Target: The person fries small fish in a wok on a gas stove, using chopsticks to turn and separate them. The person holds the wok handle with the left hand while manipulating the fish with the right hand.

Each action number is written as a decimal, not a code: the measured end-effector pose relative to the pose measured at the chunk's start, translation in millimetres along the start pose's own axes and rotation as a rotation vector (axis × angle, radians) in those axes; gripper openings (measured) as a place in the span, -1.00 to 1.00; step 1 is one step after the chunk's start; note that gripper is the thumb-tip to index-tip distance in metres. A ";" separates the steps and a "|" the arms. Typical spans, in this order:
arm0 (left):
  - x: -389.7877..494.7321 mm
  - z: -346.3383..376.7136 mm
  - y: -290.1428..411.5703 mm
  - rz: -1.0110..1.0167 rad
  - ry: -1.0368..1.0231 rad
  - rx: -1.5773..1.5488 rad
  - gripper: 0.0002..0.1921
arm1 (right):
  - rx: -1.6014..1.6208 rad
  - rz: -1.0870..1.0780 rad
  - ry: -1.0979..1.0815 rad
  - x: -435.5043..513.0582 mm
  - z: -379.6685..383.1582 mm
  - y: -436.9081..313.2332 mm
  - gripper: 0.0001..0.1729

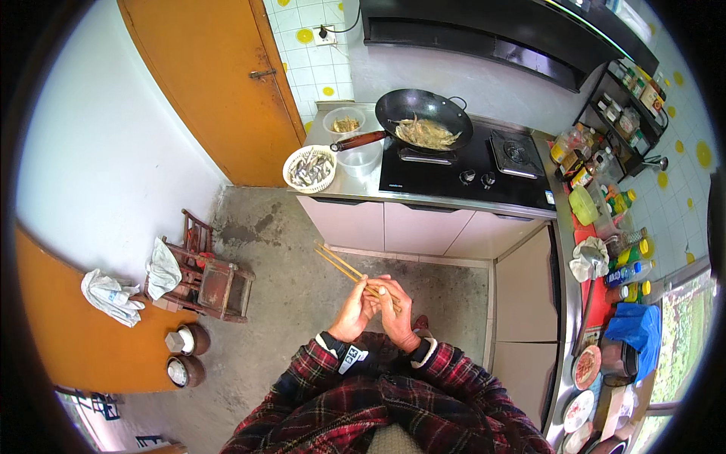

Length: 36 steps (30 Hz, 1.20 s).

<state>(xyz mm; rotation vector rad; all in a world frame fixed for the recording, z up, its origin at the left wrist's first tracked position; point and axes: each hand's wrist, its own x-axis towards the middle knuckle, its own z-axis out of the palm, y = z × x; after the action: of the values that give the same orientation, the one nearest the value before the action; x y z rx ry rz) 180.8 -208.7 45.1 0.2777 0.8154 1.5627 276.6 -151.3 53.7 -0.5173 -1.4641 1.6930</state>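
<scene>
A pair of wooden chopsticks (336,264) is held in front of my body, tips pointing up and to the left. My left hand (353,315) pinches them near the middle with thumb and fingers. Around their rear ends closes my right hand (398,318), touching the left. Beyond my hands, a black wok (391,102) with a wooden handle sits on the left burner of the gas stove (431,176). Small fish (425,135) lie in its bottom. A white plastic basket (288,172) left of the stove holds several raw small fish (311,168).
Clear plastic bowls (360,162) stand between basket and wok, the rear one holding fried pieces (345,124). Bottles (632,249), a ladle (587,306) and plates (578,410) line the right counter. Wooden chairs (227,286) stand to the left. A range hood (476,42) hangs above.
</scene>
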 end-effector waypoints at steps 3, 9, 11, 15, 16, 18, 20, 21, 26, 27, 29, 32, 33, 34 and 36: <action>-2.5 -4.5 5.1 0.104 0.047 0.030 -0.58 | -0.004 0.013 0.000 -3.9 6.8 6.0 -0.76; -5.9 -34.3 36.3 0.353 0.326 -0.148 -0.76 | 0.279 0.258 0.089 2.0 -1.6 20.4 -0.49; -10.0 -43.9 49.8 0.363 0.367 -0.213 -0.77 | 0.516 0.379 0.237 17.7 -12.3 27.7 -0.31; -13.5 -20.2 32.9 0.300 0.348 -0.041 -0.78 | 0.839 0.478 0.266 41.9 -26.2 38.7 -0.39; -13.8 -11.6 28.4 0.197 0.310 -0.022 -0.77 | 0.781 0.500 0.268 43.5 -21.8 40.6 -0.39; -9.7 6.6 17.7 0.131 0.236 0.027 -0.75 | 0.706 0.502 0.229 49.5 -16.3 41.5 -0.39; -5.5 20.7 8.3 0.089 0.251 0.110 -0.71 | 0.524 0.520 0.173 45.8 -5.2 43.3 -0.41; -5.5 25.6 3.7 0.160 0.247 0.166 -0.71 | 0.474 0.514 0.131 41.3 0.5 44.5 -0.43; 0.7 29.6 -3.1 0.114 0.346 0.190 -0.73 | 0.367 0.534 0.150 39.3 3.4 48.7 -0.48; 1.6 29.7 -4.3 0.126 0.315 0.185 -0.74 | 0.389 0.539 0.160 40.1 0.5 48.1 -0.50; 3.1 30.3 -6.6 0.071 0.293 0.146 -0.77 | 0.416 0.596 0.187 46.2 -7.4 45.1 -0.53; 5.7 33.7 -10.2 -0.004 0.240 0.086 -0.80 | 0.422 0.678 0.225 60.4 -18.8 40.0 -0.55; 7.7 34.4 -10.2 0.001 0.234 0.082 -0.80 | 0.406 0.689 0.223 62.4 -19.9 39.8 -0.55; 9.8 34.8 -10.4 0.004 0.229 0.078 -0.80 | 0.398 0.694 0.224 62.9 -21.3 40.3 -0.55; 12.6 36.3 -11.7 0.001 0.235 0.072 -0.80 | 0.390 0.692 0.213 62.3 -24.1 42.7 -0.55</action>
<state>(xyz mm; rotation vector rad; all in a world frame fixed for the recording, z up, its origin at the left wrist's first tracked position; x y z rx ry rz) 209.7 -185.3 60.1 0.1478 1.0562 1.5879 245.3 -86.8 19.8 -1.0240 -0.8007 2.2971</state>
